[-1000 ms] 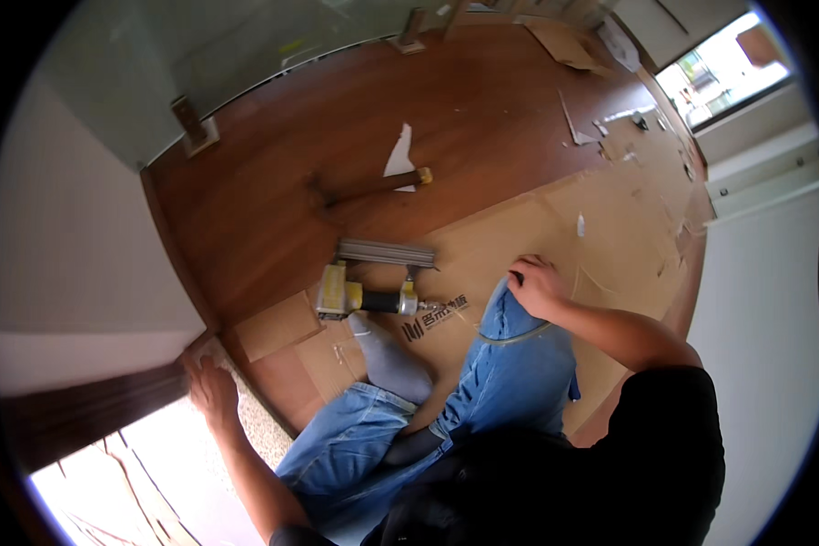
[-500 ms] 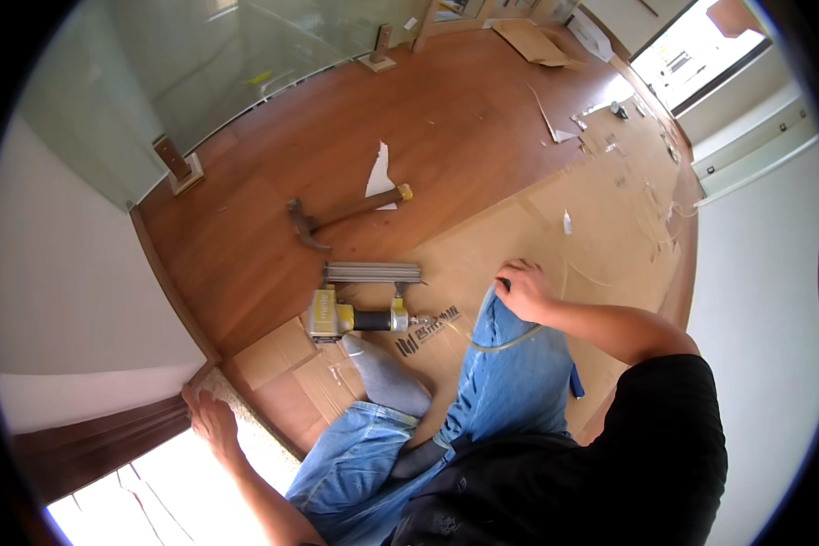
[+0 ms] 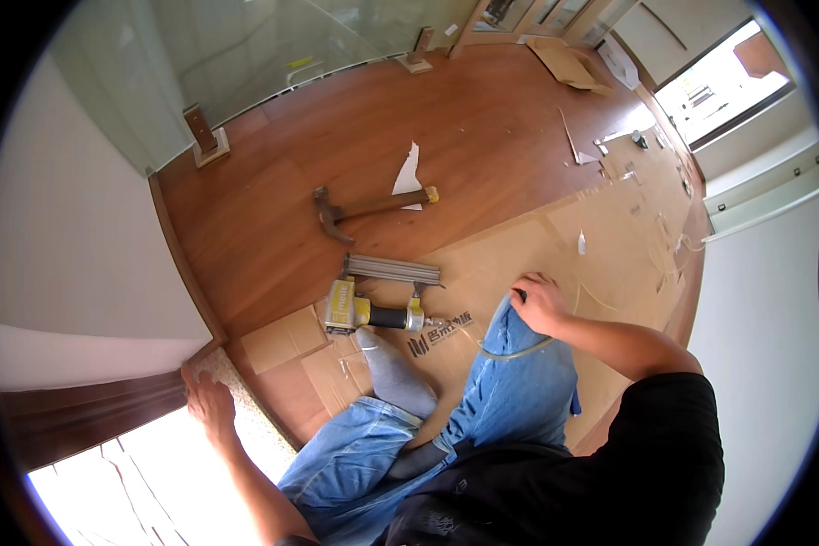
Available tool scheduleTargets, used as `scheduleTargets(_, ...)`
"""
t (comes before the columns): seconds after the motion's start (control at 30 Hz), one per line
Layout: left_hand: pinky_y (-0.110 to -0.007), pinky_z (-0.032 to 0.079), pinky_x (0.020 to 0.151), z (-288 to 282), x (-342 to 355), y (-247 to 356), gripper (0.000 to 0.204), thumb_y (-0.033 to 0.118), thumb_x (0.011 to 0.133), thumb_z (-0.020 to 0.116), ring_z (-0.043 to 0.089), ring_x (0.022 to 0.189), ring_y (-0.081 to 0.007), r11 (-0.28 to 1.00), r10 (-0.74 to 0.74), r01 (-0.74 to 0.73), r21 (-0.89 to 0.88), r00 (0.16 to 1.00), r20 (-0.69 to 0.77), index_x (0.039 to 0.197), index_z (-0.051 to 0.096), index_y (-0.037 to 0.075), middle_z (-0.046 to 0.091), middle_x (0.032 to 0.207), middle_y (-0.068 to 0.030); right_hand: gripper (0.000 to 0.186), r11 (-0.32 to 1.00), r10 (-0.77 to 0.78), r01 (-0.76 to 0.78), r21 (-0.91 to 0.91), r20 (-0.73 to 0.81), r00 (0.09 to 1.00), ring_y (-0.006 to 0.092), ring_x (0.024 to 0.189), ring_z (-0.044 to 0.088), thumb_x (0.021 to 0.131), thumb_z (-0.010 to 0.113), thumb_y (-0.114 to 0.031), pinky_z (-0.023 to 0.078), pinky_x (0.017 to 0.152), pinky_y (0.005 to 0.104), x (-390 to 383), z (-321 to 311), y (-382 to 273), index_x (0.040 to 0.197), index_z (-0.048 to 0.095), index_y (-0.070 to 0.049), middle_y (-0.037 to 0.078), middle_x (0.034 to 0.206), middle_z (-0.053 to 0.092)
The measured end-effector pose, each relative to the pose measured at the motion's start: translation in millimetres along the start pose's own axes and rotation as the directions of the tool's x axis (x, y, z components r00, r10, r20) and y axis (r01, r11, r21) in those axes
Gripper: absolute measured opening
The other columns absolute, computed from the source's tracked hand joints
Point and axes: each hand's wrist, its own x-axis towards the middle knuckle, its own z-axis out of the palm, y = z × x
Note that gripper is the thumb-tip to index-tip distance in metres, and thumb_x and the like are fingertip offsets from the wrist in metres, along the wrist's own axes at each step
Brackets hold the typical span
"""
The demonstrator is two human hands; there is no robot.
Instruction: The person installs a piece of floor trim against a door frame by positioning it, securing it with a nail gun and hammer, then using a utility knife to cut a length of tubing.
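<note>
My left hand [image 3: 211, 409] has its fingers apart against the lower wall corner, beside a dark wooden strip [image 3: 91, 409] and a speckled sill [image 3: 262, 409]. My right hand [image 3: 537, 300] rests on my raised jeans knee, fingers curled at a small dark spot I cannot make out. A yellow-and-silver pneumatic nail gun [image 3: 341, 305] lies on cardboard [image 3: 510, 250] beside my grey-socked foot, a thin clear hose [image 3: 510, 355] running from it across my leg. Beyond it a claw hammer [image 3: 382, 204] lies on the wooden floor over a white paper scrap [image 3: 408, 168].
A glass panel [image 3: 291, 45] on wooden posts borders the far side. A white wall [image 3: 91, 255] stands left, a white panel [image 3: 755, 328] right. Folded cardboard [image 3: 564, 64], thin strips and scraps [image 3: 591, 156] lie farther back near a bright window [image 3: 714, 86].
The view has shifted slightly, bringing the hammer head out more clearly than a second ago. Both hands keep about the same places and shapes.
</note>
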Motion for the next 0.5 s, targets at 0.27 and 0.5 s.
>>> scheduleTargets(0.27, -0.055, 0.058, 0.084, 4, 7, 6, 0.018, 0.007, 0.087, 0.058, 0.066, 0.108, -0.0473, 1.0, 0.009, -0.01, 0.022, 0.999, 0.053, 0.098, 0.069, -0.001, 0.045, 0.158, -0.0233, 0.018, 0.999, 0.03, -0.03, -0.01, -0.003, 1.0, 0.0302, 0.119, 0.061, 0.094, 0.065, -0.026, 0.047, 0.102, 0.0471, -5, 4, 12, 0.099, 0.075, -0.012, 0.005, 0.116, 0.071)
scheduleTargets(0.5, -0.045, 0.061, 0.079, 27, -1, -40, 0.014, 0.011, 0.089, 0.063, 0.07, 0.101, -0.0349, 0.998, 0.016, -0.012, 0.061, 0.998, -0.068, 0.101, 0.071, 0.008, 0.049, 0.157, -0.0182, 0.013, 0.994, -0.113, 0.111, -0.019, -0.076, 0.991, 0.0326, 0.107, 0.065, 0.091, 0.067, -0.02, 0.052, 0.093, 0.0468, 22, 7, -5, 0.095, 0.074, -0.011, 0.007, 0.108, 0.072)
